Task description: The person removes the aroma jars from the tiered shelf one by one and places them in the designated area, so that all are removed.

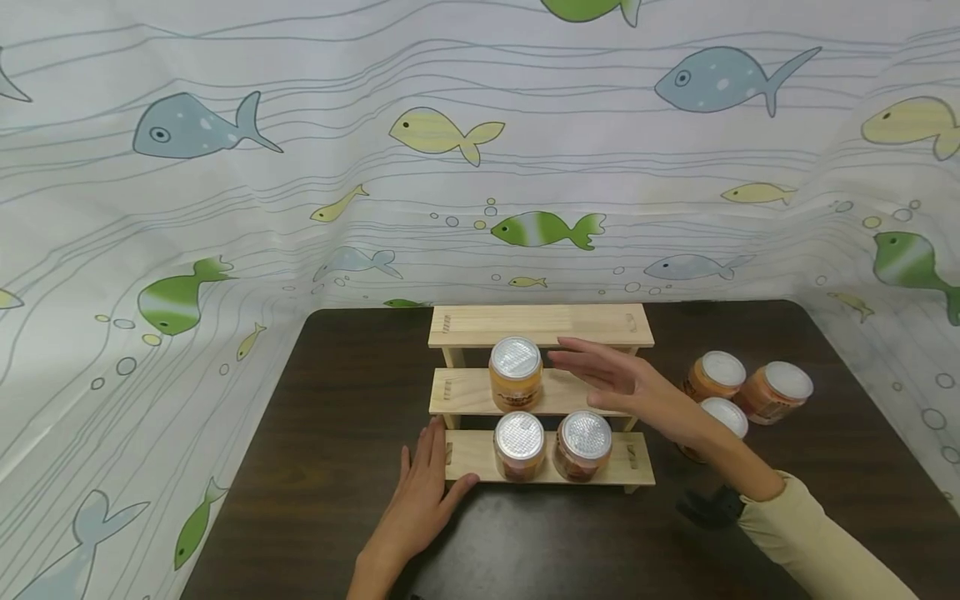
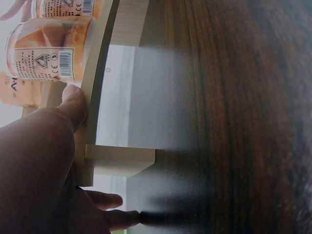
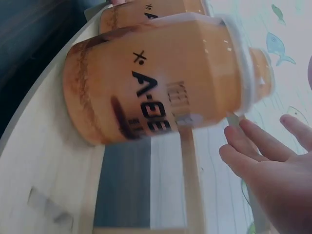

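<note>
A three-step wooden rack (image 1: 468,454) stands on the dark table. Two orange jars with silvery lids, a left jar (image 1: 519,447) and a right jar (image 1: 582,447), sit on its lowest step. Another such jar (image 1: 516,375) is on the middle step. My left hand (image 1: 423,492) rests at the rack's lower left end, fingers extended along the side, thumb by the front edge; the left wrist view shows the thumb (image 2: 73,105) close to a jar. Holding nothing, my right hand (image 1: 615,379) hovers over the middle step, right of its jar, with fingers extended.
Three more jars stand grouped on the table right of the rack, among them a rear jar (image 1: 776,392). The rack's top step (image 1: 540,325) bears no jar. A fish-printed curtain (image 1: 450,183) surrounds the table (image 1: 322,417) at the back and sides.
</note>
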A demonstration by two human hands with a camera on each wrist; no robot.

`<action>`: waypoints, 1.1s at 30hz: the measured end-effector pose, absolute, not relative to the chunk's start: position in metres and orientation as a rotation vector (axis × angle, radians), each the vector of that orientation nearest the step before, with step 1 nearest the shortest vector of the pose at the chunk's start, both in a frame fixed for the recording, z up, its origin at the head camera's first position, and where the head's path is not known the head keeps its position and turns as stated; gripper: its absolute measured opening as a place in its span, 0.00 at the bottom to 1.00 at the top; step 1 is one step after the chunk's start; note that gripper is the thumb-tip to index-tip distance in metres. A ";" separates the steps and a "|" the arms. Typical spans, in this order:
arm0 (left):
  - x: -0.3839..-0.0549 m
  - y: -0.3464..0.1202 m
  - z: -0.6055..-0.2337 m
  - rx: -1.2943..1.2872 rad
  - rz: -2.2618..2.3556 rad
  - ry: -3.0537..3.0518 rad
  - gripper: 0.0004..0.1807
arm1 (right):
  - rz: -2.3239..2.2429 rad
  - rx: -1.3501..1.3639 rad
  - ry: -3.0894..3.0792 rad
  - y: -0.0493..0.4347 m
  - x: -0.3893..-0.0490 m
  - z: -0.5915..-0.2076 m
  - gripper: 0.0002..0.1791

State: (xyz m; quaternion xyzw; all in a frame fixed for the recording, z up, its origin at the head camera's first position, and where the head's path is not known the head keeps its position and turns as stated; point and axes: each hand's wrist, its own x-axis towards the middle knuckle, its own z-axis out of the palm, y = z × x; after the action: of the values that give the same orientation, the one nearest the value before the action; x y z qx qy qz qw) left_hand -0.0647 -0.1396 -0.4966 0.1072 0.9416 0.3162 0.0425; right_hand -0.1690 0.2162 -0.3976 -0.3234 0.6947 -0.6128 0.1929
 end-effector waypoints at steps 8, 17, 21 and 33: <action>-0.065 -0.140 -0.497 0.325 0.973 2.877 0.52 | -1.685 -0.866 1.978 0.191 -0.183 -0.401 0.40; -0.066 -0.140 -0.497 0.316 0.984 2.875 0.53 | -1.661 -0.908 1.882 0.159 -0.199 -0.400 0.43; -0.065 -0.140 -0.496 0.310 0.988 2.869 0.53 | -1.641 -0.875 1.896 0.152 -0.199 -0.397 0.45; -0.065 -0.139 -0.498 0.319 0.978 2.888 0.52 | -1.656 -0.769 1.957 0.138 -0.196 -0.394 0.45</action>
State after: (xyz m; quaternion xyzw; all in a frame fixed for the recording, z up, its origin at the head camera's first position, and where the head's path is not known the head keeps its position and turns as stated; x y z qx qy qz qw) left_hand -0.0652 -0.1395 -0.4978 0.1039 0.9413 0.3189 0.0379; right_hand -0.1963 0.1380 -0.3941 -0.2796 0.7116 -0.6021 0.2302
